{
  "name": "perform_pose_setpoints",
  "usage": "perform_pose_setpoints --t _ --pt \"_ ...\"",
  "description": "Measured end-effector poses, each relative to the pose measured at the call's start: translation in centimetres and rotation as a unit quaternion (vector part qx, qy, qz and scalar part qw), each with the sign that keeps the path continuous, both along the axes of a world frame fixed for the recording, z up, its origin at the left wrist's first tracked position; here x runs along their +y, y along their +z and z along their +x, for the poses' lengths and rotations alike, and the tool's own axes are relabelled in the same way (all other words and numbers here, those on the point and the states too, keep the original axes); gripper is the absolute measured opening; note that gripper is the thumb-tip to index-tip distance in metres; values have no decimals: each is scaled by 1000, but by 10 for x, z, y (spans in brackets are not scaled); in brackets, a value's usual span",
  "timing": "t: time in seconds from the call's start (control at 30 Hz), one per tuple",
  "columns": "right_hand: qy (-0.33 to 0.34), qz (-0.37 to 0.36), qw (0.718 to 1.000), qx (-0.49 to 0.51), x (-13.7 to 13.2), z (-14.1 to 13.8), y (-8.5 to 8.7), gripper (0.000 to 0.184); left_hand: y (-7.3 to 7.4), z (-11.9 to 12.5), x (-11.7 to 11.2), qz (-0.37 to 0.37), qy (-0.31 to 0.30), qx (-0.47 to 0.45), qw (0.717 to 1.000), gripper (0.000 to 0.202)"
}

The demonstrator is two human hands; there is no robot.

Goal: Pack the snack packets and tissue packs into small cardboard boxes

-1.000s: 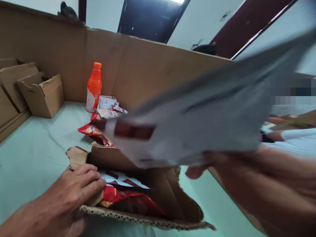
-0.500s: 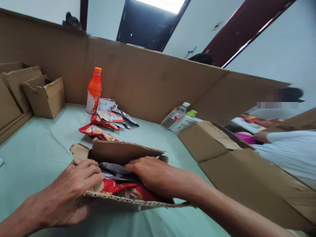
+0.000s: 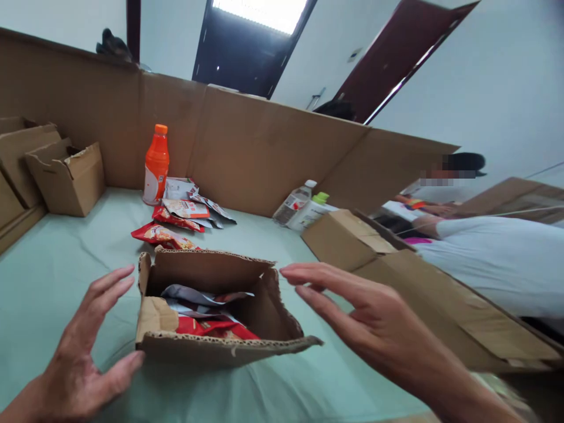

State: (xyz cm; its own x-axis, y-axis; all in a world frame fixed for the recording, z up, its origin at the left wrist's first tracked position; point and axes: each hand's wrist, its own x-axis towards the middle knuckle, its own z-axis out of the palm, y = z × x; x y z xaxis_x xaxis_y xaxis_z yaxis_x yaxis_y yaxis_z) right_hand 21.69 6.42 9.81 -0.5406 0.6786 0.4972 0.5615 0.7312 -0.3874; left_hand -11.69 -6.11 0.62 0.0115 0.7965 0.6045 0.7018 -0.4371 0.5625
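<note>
An open-topped cardboard box (image 3: 211, 353) stands on the green cloth in front of me. Inside it, a red snack packet (image 3: 215, 329) lies along the near wall, with silvery grey packets (image 3: 202, 295) behind it. To the box's left is my left hand (image 3: 90, 346), fingers spread and curved toward the box, its thumb close to the near left corner; I cannot tell whether it touches. My right hand (image 3: 361, 311) is held off the box's right side, fingers stretched out and holding nothing.
Beyond the box lie red and white snack packets (image 3: 176, 217) beside an upright orange bottle (image 3: 157, 167). Clear and white bottles (image 3: 302, 208) lean at the cardboard wall (image 3: 264, 153). Small boxes (image 3: 70, 179) stand at left; a cardboard partition (image 3: 445, 299) and a person (image 3: 493, 252) are at right.
My right hand has come out of the box and moved right, now empty. My left hand has let go of the box's left side and drawn back. The packets stay inside.
</note>
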Motion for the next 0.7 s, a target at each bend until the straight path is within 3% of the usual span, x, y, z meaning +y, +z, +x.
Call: perform_pose_setpoints --t 0.13,0.23,0.3,0.4,0.5,0.63,0.7 --pt "56 -134 989 -27 4 -3 -21 27 -10 9 8 9 -89 56 994 66" --pt "89 -186 978 -34 10 -2 -29 27 -13 13 14 -4 -77 78 994 57" --pt "85 -177 980 -23 14 1 -28 25 -10 16 16 -8 -37 72 997 50" --pt "24 -99 993 55 19 2 -23 24 0 22 19 6 8 58 998 50" --pt "-10 -37 994 100 24 2 -22 36 9 31 21 20 47 56 997 54" --pt "129 -80 988 -33 19 6 -36 48 11 36 24 48 102 70 991 56" --pt "178 -69 977 -90 11 10 -49 57 8 35 26 26 71 81 994 50"
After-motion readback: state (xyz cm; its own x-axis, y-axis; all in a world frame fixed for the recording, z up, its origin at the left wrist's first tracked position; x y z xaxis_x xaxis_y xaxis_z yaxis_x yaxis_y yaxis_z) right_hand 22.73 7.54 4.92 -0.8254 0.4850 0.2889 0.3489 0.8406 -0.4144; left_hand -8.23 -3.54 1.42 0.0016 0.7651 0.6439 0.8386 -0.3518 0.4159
